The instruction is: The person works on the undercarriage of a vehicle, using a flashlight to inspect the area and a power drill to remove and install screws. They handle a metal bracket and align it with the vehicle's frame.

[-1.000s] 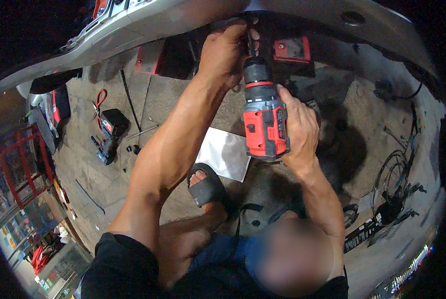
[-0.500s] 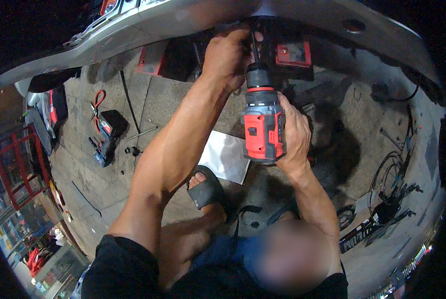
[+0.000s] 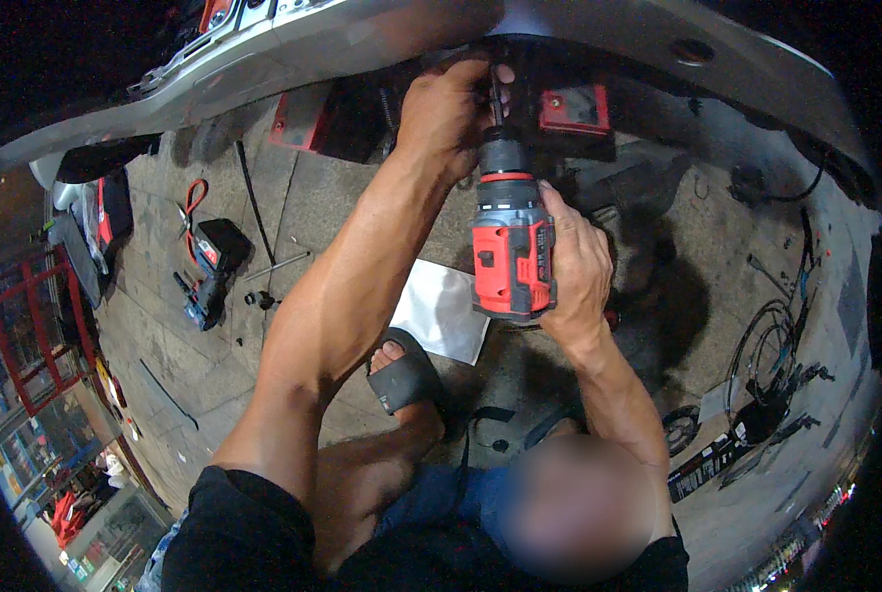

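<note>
My right hand (image 3: 581, 264) grips a red and black cordless drill (image 3: 505, 261) from its right side; the handle is hidden under the body. The drill points away from me, and a long thin bit (image 3: 497, 104) reaches from its black chuck (image 3: 503, 153) toward the underside of a pale vehicle panel (image 3: 293, 64). Close to the left of the bit is my left hand (image 3: 446, 113), fingers curled, with fingertips showing just beyond the bit. What those fingers hold is hidden by the hand and the shadow under the panel.
Red-edged boxes (image 3: 571, 122) stand beyond the drill. A white sheet (image 3: 441, 311) lies on the floor by my sandal (image 3: 408, 380). A blue and black power tool (image 3: 202, 296) and red-handled pliers (image 3: 193, 202) lie at left, coiled cables (image 3: 765, 360) at right.
The drill and my right hand have shifted slightly left. My left hand stays at about the same place beside the bit.
</note>
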`<state>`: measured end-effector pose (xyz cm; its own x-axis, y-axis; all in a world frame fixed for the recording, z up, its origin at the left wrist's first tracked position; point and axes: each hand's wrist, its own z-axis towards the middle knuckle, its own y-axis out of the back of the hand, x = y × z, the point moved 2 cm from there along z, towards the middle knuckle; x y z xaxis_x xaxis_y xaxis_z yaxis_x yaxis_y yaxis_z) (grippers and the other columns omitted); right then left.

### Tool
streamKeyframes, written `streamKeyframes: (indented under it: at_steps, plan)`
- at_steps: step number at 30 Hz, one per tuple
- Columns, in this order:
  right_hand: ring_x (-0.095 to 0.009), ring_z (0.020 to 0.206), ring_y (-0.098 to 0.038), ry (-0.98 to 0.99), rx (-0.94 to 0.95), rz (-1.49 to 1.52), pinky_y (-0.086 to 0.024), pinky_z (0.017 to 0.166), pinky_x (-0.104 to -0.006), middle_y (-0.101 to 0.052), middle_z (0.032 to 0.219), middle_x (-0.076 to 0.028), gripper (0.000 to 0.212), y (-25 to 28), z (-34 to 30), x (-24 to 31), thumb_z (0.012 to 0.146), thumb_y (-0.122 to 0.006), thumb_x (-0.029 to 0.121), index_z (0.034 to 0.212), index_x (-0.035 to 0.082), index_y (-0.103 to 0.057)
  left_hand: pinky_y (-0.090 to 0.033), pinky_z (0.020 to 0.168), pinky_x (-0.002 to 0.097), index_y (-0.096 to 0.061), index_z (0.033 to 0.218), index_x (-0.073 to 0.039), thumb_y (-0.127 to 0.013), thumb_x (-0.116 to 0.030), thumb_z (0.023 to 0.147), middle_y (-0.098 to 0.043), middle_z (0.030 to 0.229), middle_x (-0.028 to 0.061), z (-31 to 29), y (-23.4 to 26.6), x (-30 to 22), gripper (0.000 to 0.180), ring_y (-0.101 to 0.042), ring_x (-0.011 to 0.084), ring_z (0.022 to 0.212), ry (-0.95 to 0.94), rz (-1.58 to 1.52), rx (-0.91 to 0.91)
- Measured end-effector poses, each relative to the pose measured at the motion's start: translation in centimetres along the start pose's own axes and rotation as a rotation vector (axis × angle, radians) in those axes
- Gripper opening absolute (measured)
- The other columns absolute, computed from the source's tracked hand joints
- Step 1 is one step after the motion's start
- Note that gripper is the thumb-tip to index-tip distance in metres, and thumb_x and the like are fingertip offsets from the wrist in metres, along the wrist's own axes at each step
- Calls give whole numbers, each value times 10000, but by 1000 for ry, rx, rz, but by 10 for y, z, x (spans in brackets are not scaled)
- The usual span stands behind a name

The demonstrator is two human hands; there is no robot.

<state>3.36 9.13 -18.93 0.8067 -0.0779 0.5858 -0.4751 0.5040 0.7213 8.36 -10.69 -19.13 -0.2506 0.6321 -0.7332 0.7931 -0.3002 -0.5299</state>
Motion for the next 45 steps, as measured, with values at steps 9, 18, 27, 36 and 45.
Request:
streamKeyframes:
  at_steps: [9,18,27,36,45]
  plan:
    - [-371,925,-627,-38,27,69,-460,787,-451,-645,1034,-201,646,6,1,3,807,-682,270,1357,5,-473,-525,691,330,-646,960,-9,-540,-207,953,-668,850,106,1,0,0,224,-622,218,742,-14,7,-12]
    - [-368,934,-638,-22,2,62,-466,801,-449,-651,1057,-212,639,7,-1,1,803,-684,241,1357,-5,-483,-513,682,325,-638,953,-15,-522,-219,956,-641,820,95,4,2,2,235,-590,217,707,16,41,13]
    - [-360,934,-637,0,53,96,-469,797,-442,-652,1073,-212,649,19,-13,-1,789,-689,211,1363,-10,-483,-494,649,323,-553,1006,-60,-523,-192,955,-637,833,78,5,-1,1,145,-559,171,689,110,-236,105]
    - [-366,944,-628,73,179,196,-460,840,-443,-638,1135,-230,667,44,-52,-14,800,-672,263,1362,-39,-479,-486,618,291,-594,925,-43,-509,-216,952,-589,772,68,6,24,13,194,-542,177,668,101,-16,-36]
    - [-338,1003,-607,-74,571,54,-439,866,-442,-622,1163,-164,657,56,-154,-31,780,-675,235,1370,19,-482,-477,624,313,-590,943,-85,-539,-198,931,-581,802,54,4,23,24,125,-561,183,722,54,25,-128]
